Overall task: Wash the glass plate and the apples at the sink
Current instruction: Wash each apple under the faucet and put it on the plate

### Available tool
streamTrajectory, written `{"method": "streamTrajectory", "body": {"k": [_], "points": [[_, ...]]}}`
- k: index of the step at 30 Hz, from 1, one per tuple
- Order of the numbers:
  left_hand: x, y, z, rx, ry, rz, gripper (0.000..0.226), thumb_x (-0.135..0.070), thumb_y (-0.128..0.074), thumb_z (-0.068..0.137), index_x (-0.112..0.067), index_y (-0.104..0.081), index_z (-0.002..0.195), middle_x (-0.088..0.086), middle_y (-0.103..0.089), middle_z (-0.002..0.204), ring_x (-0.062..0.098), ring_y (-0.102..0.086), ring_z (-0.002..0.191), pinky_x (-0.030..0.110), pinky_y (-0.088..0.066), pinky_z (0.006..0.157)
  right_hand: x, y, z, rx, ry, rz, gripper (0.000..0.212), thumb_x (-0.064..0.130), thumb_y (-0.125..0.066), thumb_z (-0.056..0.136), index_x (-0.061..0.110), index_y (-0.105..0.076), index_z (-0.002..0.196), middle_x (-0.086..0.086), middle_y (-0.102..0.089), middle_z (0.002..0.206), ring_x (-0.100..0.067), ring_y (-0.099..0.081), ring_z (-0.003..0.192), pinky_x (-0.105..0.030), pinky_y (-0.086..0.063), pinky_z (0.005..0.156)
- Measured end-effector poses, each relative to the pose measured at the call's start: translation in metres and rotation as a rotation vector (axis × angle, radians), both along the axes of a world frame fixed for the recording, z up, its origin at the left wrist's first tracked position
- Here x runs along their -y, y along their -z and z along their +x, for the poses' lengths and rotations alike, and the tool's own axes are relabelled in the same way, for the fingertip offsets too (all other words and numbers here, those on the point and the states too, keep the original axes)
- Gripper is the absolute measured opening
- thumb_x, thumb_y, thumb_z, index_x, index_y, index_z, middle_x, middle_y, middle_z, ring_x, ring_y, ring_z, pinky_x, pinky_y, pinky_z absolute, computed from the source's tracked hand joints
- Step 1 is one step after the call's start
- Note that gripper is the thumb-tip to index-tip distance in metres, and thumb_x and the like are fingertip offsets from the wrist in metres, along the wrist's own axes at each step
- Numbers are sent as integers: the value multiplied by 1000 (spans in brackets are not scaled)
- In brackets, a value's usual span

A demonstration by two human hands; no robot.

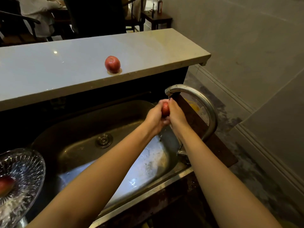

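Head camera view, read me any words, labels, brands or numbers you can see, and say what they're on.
No readable text anywhere.
Bottle on the far side table: it may carry a label, too small and blurred to read.
Faucet, sink, counter, glass plate and apples: no markings visible.

Just above the two bare hands, the curved faucet [204, 102] is brushed metal with a dull sheen, and below them the sink [92, 129] is stainless steel, satiny and water-spotted, brighter where its wet near wall catches light. The apple [165, 109] pressed between the palms is smooth, wet and glossy red, like the one [112, 64] beyond the hands on the polished, reflective stone-like countertop [65, 66]. Far to the left of the left hand [155, 118], the plate [23, 170] is clear ribbed glass, glittering with droplets, while the board [205, 127] right of the right hand [176, 115] seems to be dark matt wood.
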State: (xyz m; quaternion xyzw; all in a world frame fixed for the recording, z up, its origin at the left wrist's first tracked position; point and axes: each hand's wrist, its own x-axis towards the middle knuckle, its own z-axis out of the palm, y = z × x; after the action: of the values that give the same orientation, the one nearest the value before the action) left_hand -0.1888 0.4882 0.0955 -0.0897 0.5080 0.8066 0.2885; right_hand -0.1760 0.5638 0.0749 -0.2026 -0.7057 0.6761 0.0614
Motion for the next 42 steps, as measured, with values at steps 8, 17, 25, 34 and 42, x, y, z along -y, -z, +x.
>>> {"method": "streamTrajectory", "body": {"k": [8, 17, 25, 34, 42], "points": [[4, 7, -1, -28, 169, -114, 48, -51, -34, 96, -10, -57, 101, 10, -57, 82, 18, -57, 69, 28, -50, 62, -2, 3, -11, 129, 151, 2, 35, 46, -39, 93, 19, -60, 98, -2, -61, 84, -21, -62, 82, -33, -51, 76], [1, 14, -3, -9, 107, -172, 52, -52, -24, 97, -15, -59, 107, 8, -54, 71, 14, -50, 55, 23, -40, 47, 3, 17, -7, 54, 84, 45, 29, 53, -40, 89, 32, -61, 91, 4, -64, 77, -13, -66, 68, -22, -49, 52], [-1, 28, -5, 113, 98, 25, 43, -45, -37, 97, -8, -57, 103, 8, -59, 69, 10, -52, 45, 17, -40, 41, -4, 9, 10, 134, 61, 59, 45, 44, -26, 99, 22, -62, 114, 1, -63, 98, -10, -61, 87, -22, -46, 72], [-7, 33, -7, 156, 108, 201, 14, -22, -51, 94, -11, -50, 86, 8, -50, 82, 13, -49, 62, 14, -39, 37, -2, 17, 78, 135, 110, 370, 35, 32, -30, 100, 17, -57, 118, 6, -54, 93, -11, -51, 87, -27, -37, 76], [-16, 34, -10, 84, 129, -3, 40, -44, -39, 96, -10, -51, 79, 8, -57, 66, 10, -48, 39, 14, -30, 29, 1, 37, 89, 261, 12, 596, 33, 8, -36, 97, 10, -50, 127, -10, -59, 123, -24, -54, 114, -24, -36, 84]]}}
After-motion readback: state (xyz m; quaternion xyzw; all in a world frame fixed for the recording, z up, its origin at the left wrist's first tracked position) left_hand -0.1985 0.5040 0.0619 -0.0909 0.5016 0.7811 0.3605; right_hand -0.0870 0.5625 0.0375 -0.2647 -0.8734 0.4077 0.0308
